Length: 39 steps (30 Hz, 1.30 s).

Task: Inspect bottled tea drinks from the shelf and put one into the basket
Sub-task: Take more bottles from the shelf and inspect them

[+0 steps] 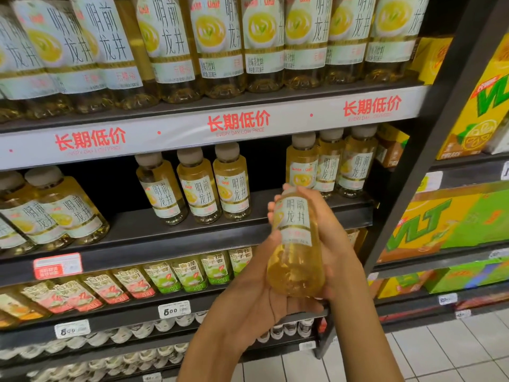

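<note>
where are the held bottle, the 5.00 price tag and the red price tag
held bottle [296, 224]: head view, on its label
5.00 price tag [174, 310]: head view, tag face
red price tag [57, 266]: head view, tag centre

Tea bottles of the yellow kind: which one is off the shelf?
The tea bottle held in both hands, left hand under it, right hand behind it. All the others stand on the shelf.
</note>
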Motion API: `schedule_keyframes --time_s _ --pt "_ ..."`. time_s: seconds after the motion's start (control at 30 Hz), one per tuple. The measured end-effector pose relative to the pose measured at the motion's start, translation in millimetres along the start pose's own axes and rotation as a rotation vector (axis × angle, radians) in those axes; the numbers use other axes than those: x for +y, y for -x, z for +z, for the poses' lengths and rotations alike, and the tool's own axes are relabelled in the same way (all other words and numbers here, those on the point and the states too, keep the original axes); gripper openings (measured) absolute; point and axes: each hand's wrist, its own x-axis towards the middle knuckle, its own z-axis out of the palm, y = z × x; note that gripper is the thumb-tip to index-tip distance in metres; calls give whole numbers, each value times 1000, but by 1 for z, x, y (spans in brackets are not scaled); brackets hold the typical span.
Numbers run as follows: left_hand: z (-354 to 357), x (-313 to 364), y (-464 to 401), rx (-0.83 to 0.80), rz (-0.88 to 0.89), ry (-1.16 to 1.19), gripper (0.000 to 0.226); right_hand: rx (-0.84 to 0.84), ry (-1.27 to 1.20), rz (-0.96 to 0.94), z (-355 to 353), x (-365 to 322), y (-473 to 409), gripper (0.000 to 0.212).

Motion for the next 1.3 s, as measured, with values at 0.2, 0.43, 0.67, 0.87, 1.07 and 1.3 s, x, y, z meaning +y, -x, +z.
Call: schedule_keyframes --time_s 0.2,0.43,0.67,0.87,1.07,1.3 --pt "-8 3 2 149 79 -303 52 22 76 -318 3 -12 10 23" --pt "-14 -1 8 225 287 -468 60 17 400 -343 22 -13 25 55" --pt "-27 -2 -4 204 437 -563 63 -149 435 -456 33 -11 36 48" --pt "-35 -2 -14 254 608 -516 69 -304 472 -498 34 -16 42 59" --pt "-39 1 -14 282 713 -599 69 -486 599 -501 27 -23 48 52" --pt "-43 2 -12 260 649 -646 69 -455 541 -456 27 -23 46 52"
